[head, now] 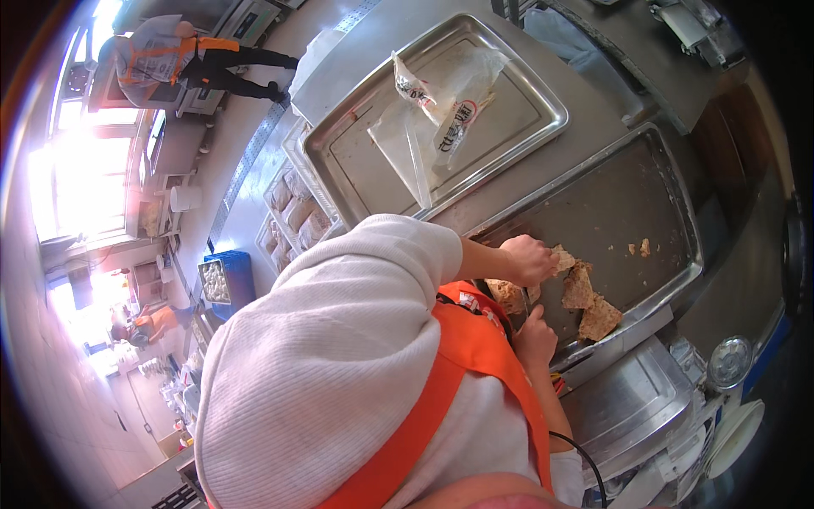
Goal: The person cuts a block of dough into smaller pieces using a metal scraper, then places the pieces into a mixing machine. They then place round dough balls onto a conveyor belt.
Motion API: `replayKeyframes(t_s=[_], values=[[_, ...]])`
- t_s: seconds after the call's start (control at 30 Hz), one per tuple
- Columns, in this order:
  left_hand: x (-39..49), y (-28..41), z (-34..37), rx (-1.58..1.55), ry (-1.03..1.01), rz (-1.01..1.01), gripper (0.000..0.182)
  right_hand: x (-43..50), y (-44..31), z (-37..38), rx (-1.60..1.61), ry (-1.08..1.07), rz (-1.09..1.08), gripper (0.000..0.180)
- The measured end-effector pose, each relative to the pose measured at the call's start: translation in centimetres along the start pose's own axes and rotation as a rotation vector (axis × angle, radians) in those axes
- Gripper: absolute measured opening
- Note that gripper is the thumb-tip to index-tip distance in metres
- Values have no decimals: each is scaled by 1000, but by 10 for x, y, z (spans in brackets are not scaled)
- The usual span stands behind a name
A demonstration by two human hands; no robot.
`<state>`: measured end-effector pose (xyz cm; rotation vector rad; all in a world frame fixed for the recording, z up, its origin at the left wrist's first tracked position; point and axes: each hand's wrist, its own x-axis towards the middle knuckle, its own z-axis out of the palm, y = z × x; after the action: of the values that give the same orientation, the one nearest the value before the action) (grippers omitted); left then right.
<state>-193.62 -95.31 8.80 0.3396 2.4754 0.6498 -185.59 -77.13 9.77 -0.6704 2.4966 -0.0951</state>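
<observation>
My left hand (533,259), fingers curled, touches a crumbly brown food chunk (563,259) in a metal baking tray (626,210); whether it grips the chunk is hidden. Closer to me, my right hand (536,337) is closed around a thin knife-like tool (526,300), whose handle is mostly covered by the fingers. Beside that tool lies a larger brown lump (505,294), partly blocked by my left hand and apron. Two more broken chunks, one (577,287) leaning against the other (600,318), rest near the tray's side. Small crumbs (644,247) are scattered across the tray bottom.
A second metal tray (343,146) holds crumpled clear plastic bags (448,121) with printing. White crates (299,210) of bagged goods stand past the table edge. A lidded steel container (626,397) sits right of the baking tray. Two people (165,57) are farther away.
</observation>
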Motion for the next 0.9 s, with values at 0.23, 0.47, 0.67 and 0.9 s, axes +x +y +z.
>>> replayKeyframes(t_s=[0.23,0.47,0.67,0.9], values=[[3,27,-12,115,-225,-76,28,-5,6,23,185,141,28,17],[1,7,3,133,57,36,25,-5,-3,7,161,108,24,14],[5,12,8,191,50,60,26,-8,-1,30,185,114,40,15],[3,-3,7,171,65,56,24,-1,-11,21,272,170,38,13]])
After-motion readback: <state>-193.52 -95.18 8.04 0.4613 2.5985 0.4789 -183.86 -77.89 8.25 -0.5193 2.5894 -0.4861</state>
